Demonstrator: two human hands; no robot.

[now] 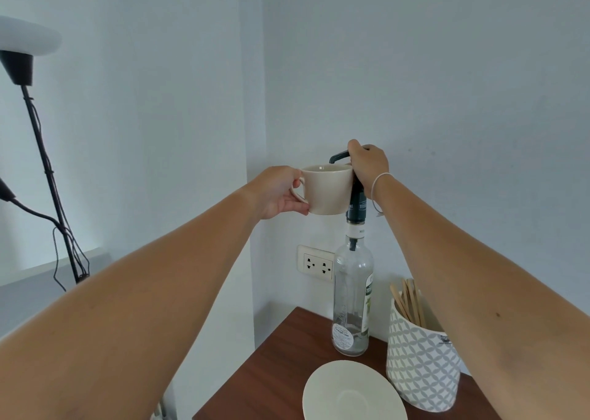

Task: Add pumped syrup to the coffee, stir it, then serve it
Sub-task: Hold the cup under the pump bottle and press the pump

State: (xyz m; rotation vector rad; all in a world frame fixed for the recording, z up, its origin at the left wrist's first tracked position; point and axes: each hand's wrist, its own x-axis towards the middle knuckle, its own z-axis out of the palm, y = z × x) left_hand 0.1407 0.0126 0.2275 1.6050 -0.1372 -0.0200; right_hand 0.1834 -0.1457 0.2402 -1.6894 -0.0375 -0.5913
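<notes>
Left hand [274, 193] grips cream cup [325, 189] by its handle, held up under the pump spout [339, 157]. Right hand [368, 164] closed on pump head atop syrup bottle [352, 301], standing on bench [277, 378] beside saucer [352, 391].

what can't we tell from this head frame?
- Cup contents: the low viewing angle hides the inside, so coffee or syrup level is unseen.
- Pump head: the right hand covers its top; how far it is pressed is unclear.
- Bottle label: text too small to read.
- Saucer: cut off by the bottom edge.
- Stir sticks: lower ends hidden inside the patterned holder.
</notes>
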